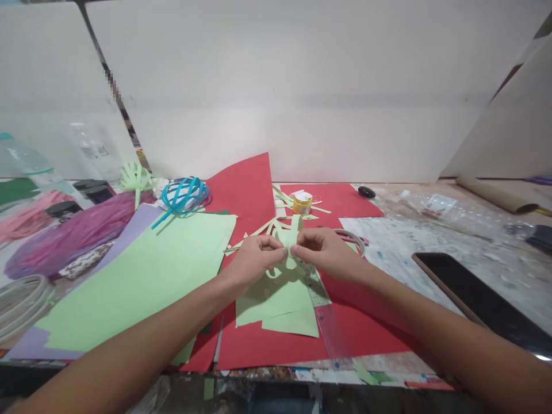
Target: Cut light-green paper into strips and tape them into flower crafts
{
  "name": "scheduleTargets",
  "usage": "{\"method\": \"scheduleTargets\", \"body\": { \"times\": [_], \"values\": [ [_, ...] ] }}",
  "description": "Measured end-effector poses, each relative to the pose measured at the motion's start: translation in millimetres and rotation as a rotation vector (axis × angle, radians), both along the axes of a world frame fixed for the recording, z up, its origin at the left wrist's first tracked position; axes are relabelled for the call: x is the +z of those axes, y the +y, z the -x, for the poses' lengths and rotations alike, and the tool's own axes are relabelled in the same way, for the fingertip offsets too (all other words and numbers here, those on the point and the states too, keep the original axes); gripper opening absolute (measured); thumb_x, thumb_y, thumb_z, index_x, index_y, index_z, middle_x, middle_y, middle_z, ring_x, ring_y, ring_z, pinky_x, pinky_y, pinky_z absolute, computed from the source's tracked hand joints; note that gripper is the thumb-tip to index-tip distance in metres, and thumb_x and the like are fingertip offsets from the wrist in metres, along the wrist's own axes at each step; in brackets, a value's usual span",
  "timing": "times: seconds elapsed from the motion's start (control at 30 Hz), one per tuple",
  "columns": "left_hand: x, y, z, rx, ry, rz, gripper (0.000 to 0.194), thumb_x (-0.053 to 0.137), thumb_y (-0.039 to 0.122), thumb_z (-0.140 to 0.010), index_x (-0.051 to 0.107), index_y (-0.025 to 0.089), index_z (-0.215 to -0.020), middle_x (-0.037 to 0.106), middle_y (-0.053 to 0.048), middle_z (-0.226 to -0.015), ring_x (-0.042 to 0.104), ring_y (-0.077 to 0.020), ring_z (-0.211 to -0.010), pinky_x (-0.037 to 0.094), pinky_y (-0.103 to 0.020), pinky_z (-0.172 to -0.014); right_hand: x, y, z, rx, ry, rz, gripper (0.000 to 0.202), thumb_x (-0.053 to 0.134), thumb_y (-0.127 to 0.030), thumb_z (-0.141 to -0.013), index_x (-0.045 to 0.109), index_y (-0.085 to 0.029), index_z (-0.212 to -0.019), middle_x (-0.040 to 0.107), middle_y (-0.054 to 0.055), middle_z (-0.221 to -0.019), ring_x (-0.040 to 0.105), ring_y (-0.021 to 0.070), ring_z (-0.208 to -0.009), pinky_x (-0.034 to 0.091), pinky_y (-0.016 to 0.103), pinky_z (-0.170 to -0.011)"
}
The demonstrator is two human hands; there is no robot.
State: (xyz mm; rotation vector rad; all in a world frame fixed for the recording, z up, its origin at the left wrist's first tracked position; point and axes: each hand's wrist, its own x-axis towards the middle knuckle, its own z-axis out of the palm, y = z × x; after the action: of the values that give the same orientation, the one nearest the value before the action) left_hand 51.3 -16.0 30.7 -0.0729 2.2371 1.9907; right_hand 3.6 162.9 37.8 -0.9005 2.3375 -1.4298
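Observation:
A light green paper cutout with curling strips (288, 234) is pinched by both hands above the middle of the table. My left hand (259, 257) grips its left edge between thumb and fingers. From the other side my right hand (325, 250) holds it the same way, the fingertips of the two hands almost meeting. Beneath lie light green sheets (280, 313) on red paper (271, 351), with a clear ruler (332, 330) partly under them. Behind the hands stands a small yellow tub (302, 203) among loose green strips.
On the left, a green sheet (142, 270) overlaps purple paper, near a blue paper-strip ball (185, 195) and a green strip flower (136, 178). A phone (478, 293) and a plastic bottle (457, 210) lie at right. A white panel (280, 86) closes the back.

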Motion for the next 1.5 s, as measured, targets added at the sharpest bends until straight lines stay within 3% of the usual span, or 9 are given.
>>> {"method": "scheduleTargets", "body": {
  "times": [0.6,1.5],
  "values": [
    [-3.5,-3.3,1.0,-0.008,0.031,-0.023,0.016,0.070,0.029,-0.070,0.060,0.016,-0.068,0.057,0.003,-0.062,0.052,-0.0091,-0.055,0.044,-0.022,-0.055,2.6,-5.2,-7.4,-0.126,0.172,-0.031,0.016,0.057,-0.023,-0.077,0.054,-0.018,-0.062,0.049,-0.003,-0.055,0.042,0.0096,-0.051,0.031,0.024,-0.048],
    [-2.8,-3.1,1.1,-0.035,0.038,-0.007,0.016,0.069,0.029,-0.072,0.060,0.017,-0.068,0.056,0.002,-0.061,0.052,-0.0095,-0.055,0.044,-0.023,-0.055,-0.3,-4.6,-7.5,-0.117,0.234,-0.048,0.018,0.056,-0.023,-0.078,0.052,-0.018,-0.061,0.053,-0.001,-0.057,0.046,0.0108,-0.054,0.034,0.024,-0.051]
  ]
}}
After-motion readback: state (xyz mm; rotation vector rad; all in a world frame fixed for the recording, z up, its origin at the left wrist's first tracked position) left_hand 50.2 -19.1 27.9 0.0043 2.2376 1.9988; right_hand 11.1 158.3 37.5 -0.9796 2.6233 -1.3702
